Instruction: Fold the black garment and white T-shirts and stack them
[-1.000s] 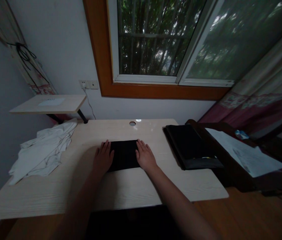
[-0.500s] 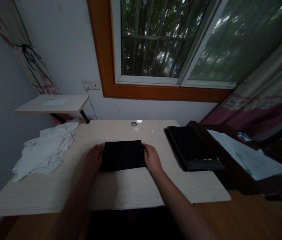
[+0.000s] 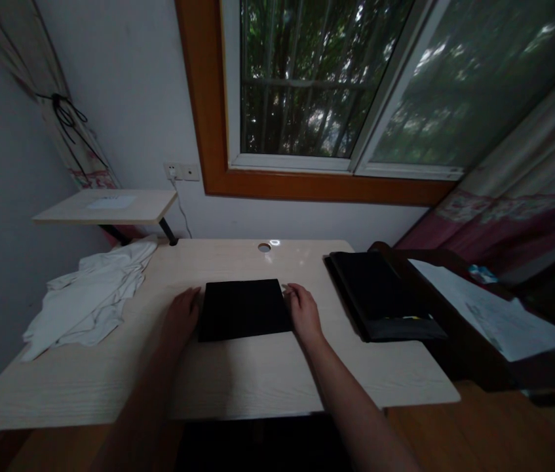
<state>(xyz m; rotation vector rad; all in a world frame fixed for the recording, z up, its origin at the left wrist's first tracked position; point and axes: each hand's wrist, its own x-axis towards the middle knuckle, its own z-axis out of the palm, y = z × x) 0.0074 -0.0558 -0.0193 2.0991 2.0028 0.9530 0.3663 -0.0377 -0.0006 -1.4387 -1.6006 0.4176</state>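
Observation:
A flat black rectangle [image 3: 245, 309], perhaps folded dark cloth, lies on the pale wooden desk [image 3: 267, 380] in front of me. It is too dark to make out its surface. My left hand [image 3: 183, 314] rests at its left edge, fingers loosely extended and holding nothing. Beside the right edge is my right hand [image 3: 305, 311], its fingers slightly bent and apart from one another, with nothing gripped. Whether the right hand's lower side still touches the black piece I cannot tell.
Crumpled white cloth [image 3: 90, 295] lies at the desk's left, below a small raised shelf [image 3: 134, 211]. A stack of dark flat items [image 3: 380, 295] sits at the right. Beyond it, a white sheet [image 3: 488, 311] lies on dark furniture. A cable hole [image 3: 264, 248] is near the back.
My right hand has eased slightly to the right, its fingers drawing off the black piece's edge. The left hand has shifted a little outward. The camera view has tilted slightly.

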